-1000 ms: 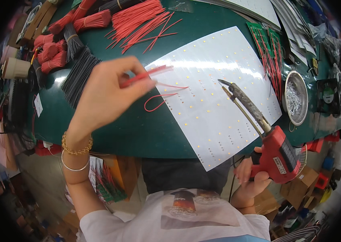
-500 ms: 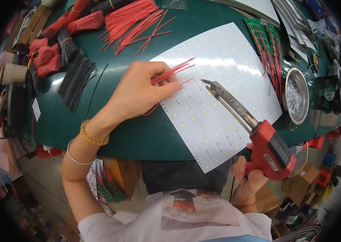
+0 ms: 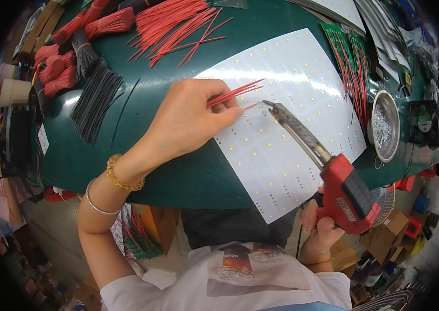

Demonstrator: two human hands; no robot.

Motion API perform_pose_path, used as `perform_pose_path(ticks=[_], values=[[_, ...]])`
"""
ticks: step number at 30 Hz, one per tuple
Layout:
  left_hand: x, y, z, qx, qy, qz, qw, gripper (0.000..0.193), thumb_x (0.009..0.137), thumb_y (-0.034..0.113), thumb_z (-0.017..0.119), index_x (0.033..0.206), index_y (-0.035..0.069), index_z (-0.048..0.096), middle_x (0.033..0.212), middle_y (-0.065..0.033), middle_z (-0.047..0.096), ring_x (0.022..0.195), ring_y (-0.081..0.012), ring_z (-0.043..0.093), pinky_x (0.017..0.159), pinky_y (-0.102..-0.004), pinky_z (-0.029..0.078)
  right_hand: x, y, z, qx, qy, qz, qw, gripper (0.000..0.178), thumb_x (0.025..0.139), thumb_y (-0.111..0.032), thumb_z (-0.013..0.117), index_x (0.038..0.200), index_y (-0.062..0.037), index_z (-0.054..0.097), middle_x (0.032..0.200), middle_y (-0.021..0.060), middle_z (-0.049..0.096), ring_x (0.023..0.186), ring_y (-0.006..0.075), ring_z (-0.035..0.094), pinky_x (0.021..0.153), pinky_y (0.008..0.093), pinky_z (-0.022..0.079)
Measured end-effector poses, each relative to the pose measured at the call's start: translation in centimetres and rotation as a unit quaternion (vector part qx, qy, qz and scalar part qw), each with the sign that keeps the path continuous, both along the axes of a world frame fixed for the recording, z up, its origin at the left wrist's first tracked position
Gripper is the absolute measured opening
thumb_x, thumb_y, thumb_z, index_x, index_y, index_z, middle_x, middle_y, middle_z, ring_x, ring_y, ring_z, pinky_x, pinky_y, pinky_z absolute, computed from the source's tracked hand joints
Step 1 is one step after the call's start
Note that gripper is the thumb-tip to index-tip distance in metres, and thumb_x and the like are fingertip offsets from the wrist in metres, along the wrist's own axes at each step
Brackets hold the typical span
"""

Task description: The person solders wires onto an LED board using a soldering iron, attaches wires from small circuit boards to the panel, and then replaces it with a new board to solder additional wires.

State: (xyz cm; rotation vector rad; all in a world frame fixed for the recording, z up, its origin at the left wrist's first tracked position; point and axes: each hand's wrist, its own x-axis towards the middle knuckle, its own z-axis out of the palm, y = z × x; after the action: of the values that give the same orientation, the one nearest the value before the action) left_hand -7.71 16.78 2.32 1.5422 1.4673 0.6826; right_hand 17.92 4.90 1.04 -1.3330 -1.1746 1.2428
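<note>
My left hand (image 3: 198,111) is closed around several red wires (image 3: 237,92), their ends sticking out to the right over a white circuit board panel (image 3: 261,155). One wire is singled out between thumb and finger, its end low over the panel. In my right hand (image 3: 320,223) is a red gun-shaped soldering iron (image 3: 346,194), fingers wrapped round its grip. Its tip points up and left, close to the end of the lower wire; whether it touches the panel I cannot tell. Small yellow squares and rows of dark dots cover the panel.
Loose red wires (image 3: 170,28) lie at the back of the green table (image 3: 178,181). Black wires (image 3: 95,101) and tied red bundles (image 3: 58,75) are at the left. At the right stand a metal bowl (image 3: 384,127) of shiny scraps and green boards with red wires (image 3: 354,78).
My left hand has moved slightly right with the red wires, bringing the lower wire's end nearer the iron's tip. The panel and the iron have shifted only a little.
</note>
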Motion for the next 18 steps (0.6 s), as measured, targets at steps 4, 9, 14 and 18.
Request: perform_pose_path(ticks=[4,9,14,18], values=[[0.0,-0.1,-0.3,0.024,0.01,-0.005,1.0,0.016,0.075,0.014,0.066,0.075,-0.002,0.062,0.056,0.0041,0.049,0.049,0.0,0.038,0.043,-0.0185,0.029,-0.1,0.3,0.4,0.024,0.041,-0.024,0.999,0.08,0.075,-0.058,0.058,0.114,0.0104,0.04,0.047,-0.0023,0.038,0.037,0.0073,0.038,0.037,0.0208,0.032],[0.0,-0.1,0.0,0.003,0.019,-0.004,1.0,0.017,0.075,0.014,0.066,0.074,-0.002,0.062,0.057,0.0039,0.05,0.05,-0.0005,0.039,0.044,-0.0183,0.03,-0.2,1.4,0.9,0.069,0.008,-0.052,0.996,0.082,0.077,-0.059,0.054,0.114,0.0121,0.038,0.045,-0.0028,0.036,0.037,0.0072,0.037,0.047,0.0263,0.041],[-1.3,-1.4,0.2,-0.014,0.031,-0.025,0.999,0.018,0.075,0.015,0.066,0.073,-0.002,0.06,0.056,0.0047,0.048,0.049,-0.0009,0.038,0.044,-0.0185,0.03,0.5,1.0,1.0,0.101,0.006,-0.046,0.994,0.081,0.079,-0.06,0.05,0.112,0.0127,0.037,0.044,-0.0038,0.032,0.036,0.0073,0.036,0.079,0.0455,0.049],[-2.1,-2.8,0.1,-0.013,0.002,-0.012,1.0,0.015,0.08,0.011,0.063,0.077,-0.003,0.059,0.063,0.0023,0.051,0.054,-0.0011,0.041,0.047,-0.018,0.033,0.3,-0.1,0.5,0.052,0.011,-0.011,0.999,0.081,0.078,-0.061,0.051,0.113,0.0105,0.037,0.045,-0.0045,0.033,0.036,0.0073,0.037,0.08,0.045,0.049]])
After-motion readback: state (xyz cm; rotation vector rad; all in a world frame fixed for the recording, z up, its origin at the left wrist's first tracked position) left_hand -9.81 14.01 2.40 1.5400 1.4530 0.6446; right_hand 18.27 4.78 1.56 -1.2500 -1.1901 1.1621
